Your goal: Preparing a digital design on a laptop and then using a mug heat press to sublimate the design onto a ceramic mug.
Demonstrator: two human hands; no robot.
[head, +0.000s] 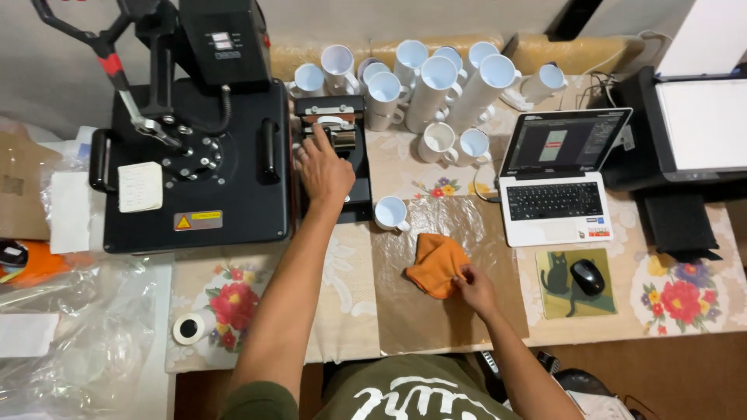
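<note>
Table [342, 311] with floral lace cloth, seen from above. Left hand [323, 173] reaches forward, fingers spread apart, resting on the small mug press [336, 140], just beside the big black heat press [198, 155]. Right hand [475, 288] has its grip pinched together on the orange cloth [436, 263], which lies on a brown sheet near the table's front edge. One white mug [391, 212] stands between the hands. More white mugs [428, 82] behind; laptop [556, 175], mouse [587, 276] to the right.
</note>
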